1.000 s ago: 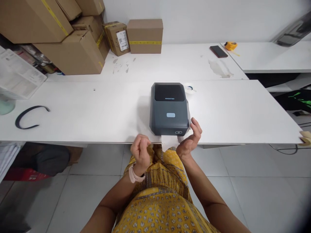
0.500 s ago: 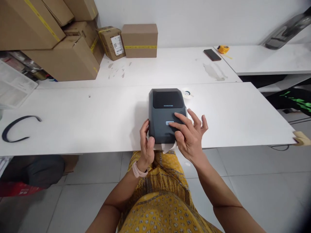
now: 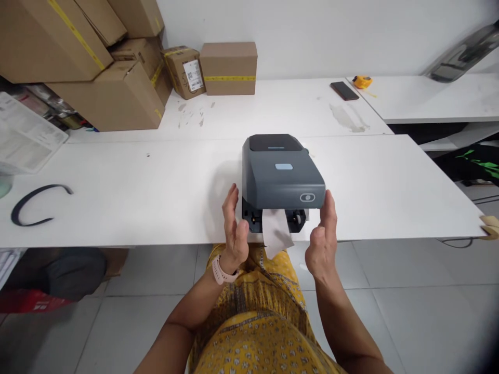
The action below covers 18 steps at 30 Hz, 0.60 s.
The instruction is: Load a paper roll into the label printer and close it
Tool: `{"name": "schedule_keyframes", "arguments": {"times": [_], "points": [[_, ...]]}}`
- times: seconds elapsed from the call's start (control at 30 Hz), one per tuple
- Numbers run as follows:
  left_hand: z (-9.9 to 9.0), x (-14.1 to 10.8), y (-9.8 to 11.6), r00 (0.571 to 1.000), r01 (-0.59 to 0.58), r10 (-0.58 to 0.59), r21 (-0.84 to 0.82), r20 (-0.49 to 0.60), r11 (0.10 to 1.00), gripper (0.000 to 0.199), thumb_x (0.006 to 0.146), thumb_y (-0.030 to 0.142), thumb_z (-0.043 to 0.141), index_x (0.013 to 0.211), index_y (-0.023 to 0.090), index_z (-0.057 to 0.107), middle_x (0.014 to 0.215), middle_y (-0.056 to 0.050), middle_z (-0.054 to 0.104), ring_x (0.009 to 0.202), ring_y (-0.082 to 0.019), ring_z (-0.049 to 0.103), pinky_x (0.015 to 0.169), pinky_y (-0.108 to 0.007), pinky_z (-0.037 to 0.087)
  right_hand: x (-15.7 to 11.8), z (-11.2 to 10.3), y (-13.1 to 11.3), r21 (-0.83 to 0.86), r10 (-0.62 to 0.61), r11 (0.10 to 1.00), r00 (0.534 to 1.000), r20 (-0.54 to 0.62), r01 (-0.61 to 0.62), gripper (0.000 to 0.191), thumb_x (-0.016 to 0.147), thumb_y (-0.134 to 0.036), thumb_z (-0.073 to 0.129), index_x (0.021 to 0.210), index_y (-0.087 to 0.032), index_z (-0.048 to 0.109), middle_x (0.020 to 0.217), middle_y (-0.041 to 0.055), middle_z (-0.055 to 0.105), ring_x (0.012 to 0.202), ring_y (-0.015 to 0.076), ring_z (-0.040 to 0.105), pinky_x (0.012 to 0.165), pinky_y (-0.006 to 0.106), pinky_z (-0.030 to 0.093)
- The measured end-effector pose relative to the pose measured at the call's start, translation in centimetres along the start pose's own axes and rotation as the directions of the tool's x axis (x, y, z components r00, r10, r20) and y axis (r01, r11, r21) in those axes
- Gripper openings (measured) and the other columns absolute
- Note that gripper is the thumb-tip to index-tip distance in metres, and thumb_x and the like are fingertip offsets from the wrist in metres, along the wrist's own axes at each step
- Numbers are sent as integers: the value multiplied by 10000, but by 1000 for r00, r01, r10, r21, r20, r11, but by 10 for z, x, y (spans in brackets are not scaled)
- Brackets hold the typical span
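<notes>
A dark grey label printer [image 3: 283, 179] sits at the front edge of the white table, its lid tilted up at the near end. Inside the gap, the black base [image 3: 253, 219] shows its roller parts. A strip of white paper [image 3: 276, 234] hangs out over the table edge. Beside the printer's left side is my left hand [image 3: 235, 231], fingers stretched upward; whether it touches the base I cannot tell. My right hand [image 3: 323, 241] is at the lid's near right corner, fingers extended with their tips by its side and the thumb apart.
Cardboard boxes [image 3: 132, 93] are piled at the back left, with a smaller box [image 3: 230, 67] against the wall. A black headband [image 3: 27, 205] lies on the left. A phone [image 3: 344, 90] and a yellow tape measure [image 3: 362, 81] lie at the back right.
The printer's lid has come up at its near end, uncovering the inside and more of the paper strip. My right hand has gone from the lid's button to its right side.
</notes>
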<state>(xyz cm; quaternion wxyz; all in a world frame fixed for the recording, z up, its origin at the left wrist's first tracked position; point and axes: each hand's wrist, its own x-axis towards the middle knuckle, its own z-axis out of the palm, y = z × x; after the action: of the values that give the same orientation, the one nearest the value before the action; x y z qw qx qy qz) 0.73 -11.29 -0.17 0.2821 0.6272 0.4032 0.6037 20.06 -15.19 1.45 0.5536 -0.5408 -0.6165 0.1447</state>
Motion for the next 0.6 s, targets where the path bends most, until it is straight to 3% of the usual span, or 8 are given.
{"name": "schedule_keyframes", "arguments": {"times": [0.17,0.3,0.47,0.6], "points": [[0,46,-5,998,-18,14,-62,-62,998,524,1086,534,393,1573,351,457,1658,-46,464,1580,-267,383,1284,-460,372,55,-2,-5,-69,-208,975,976,67,213,735,1062,-642,268,1709,-356,67,1795,40,185,1665,351,177,1333,649,210],[2,72,-22,993,118,-121,-109,-15,987,495,1053,570,479,1459,306,582,1533,-74,601,1456,-259,537,1224,-443,433,111,0,-6,-159,-341,923,937,79,349,755,1053,-670,198,1707,-339,19,1799,59,159,1671,356,140,1325,673,196],[5,75,-34,981,191,-189,-113,32,975,467,1017,536,575,1397,271,630,1502,-96,635,1424,-266,565,1202,-449,443,178,8,2,-128,-372,917,926,68,377,698,1055,-671,155,1694,-403,68,1771,13,244,1652,324,238,1318,611,290],[3,72,-32,976,213,-208,-102,56,972,479,985,510,629,1400,270,628,1521,-103,619,1424,-283,563,1156,-455,480,218,25,6,-184,-352,919,936,17,349,670,1061,-635,144,1690,-439,24,1772,-34,237,1669,261,189,1343,523,290]]}}
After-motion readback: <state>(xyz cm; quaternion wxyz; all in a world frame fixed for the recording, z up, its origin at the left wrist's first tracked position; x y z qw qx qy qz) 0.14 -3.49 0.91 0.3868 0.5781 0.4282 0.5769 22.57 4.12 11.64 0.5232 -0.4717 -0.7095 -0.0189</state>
